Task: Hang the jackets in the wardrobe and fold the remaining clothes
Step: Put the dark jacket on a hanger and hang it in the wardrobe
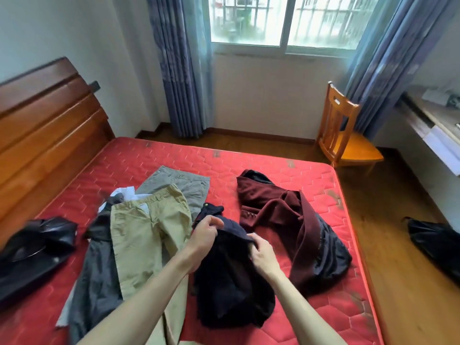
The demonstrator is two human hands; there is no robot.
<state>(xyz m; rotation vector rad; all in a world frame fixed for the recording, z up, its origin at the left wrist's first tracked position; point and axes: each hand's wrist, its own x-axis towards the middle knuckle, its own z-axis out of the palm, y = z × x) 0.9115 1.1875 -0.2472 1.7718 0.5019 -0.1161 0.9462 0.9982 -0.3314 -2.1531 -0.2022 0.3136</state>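
I see both hands gripping the dark navy garment (231, 277) near the front middle of the red mattress (286, 170): left hand (205, 235) fingers curled pinching its top edge, right hand (263, 255) fingers curled into the fabric. Khaki trousers (146, 235) lie just left, maroon jacket (286, 220) right, black leather jacket (32, 252) at far left edge.

You are facing a barred window (286, 19) letting in daylight | blue curtains (181, 70) hanging | wooden chair (344, 130) standing on wood floor (398, 245) | headboard (44, 125) sitting left
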